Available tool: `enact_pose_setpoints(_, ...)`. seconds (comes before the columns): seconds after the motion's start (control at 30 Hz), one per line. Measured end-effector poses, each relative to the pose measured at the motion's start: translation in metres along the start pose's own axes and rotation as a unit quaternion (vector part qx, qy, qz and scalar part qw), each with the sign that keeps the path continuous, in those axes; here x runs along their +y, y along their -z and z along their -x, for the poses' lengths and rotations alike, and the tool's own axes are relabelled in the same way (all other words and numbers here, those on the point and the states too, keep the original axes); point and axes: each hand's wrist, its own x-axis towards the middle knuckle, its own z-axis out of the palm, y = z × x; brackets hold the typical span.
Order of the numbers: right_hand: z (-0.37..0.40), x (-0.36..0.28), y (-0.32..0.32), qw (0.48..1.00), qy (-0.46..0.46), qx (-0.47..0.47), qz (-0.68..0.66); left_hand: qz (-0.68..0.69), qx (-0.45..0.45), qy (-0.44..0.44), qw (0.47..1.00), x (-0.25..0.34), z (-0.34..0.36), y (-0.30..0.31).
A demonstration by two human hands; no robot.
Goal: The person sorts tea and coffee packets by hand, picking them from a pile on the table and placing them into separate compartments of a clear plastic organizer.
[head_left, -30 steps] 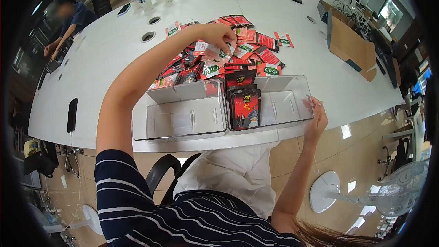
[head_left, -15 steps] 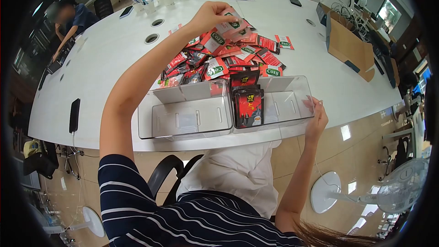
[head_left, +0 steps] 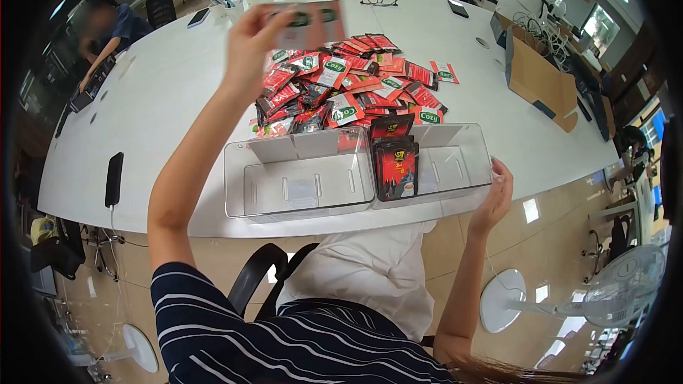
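Sachets point(head_left: 316, 27) sit pinched in our left hand point(head_left: 249, 46), raised above the table point(head_left: 156, 92) near the pile point(head_left: 341, 89); our right hand point(head_left: 496, 190) is at the outer end of the right bin point(head_left: 457, 171), though we cannot tell whether it grips.

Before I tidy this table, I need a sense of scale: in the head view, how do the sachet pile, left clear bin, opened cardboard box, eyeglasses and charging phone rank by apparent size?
1. Sachet pile and left clear bin: too alike to rank
2. Opened cardboard box
3. Charging phone
4. Eyeglasses
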Motion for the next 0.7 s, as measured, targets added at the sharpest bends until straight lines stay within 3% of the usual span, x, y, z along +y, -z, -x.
enact_pose_setpoints(0.23,0.000,-0.021,-0.016,0.988,-0.113,-0.022,-0.101,0.115,0.151,0.079,0.979,-0.005,0.119,0.102)
enact_pose_setpoints(0.3,0.000,-0.019,-0.018,0.982,-0.143,-0.020,-0.121,0.247,0.148,0.115,0.951,-0.003,0.155,0.111)
enact_pose_setpoints(0.4,0.000,-0.015,-0.023,0.973,-0.179,0.002,-0.146,0.380,0.154,0.083,0.908,-0.009,0.187,0.121)
enact_pose_setpoints(0.43,0.000,-0.014,-0.025,0.971,-0.184,0.014,-0.153,0.444,0.248,0.077,0.857,-0.021,0.191,0.120)
enact_pose_setpoints(0.53,0.000,-0.018,-0.034,0.964,-0.189,0.065,-0.174,0.444,0.223,0.095,0.863,-0.037,0.203,0.103)
enact_pose_setpoints(0.7,-0.002,-0.023,-0.038,0.954,-0.202,0.113,-0.190,0.377,0.061,0.041,0.923,-0.018,0.193,0.086)
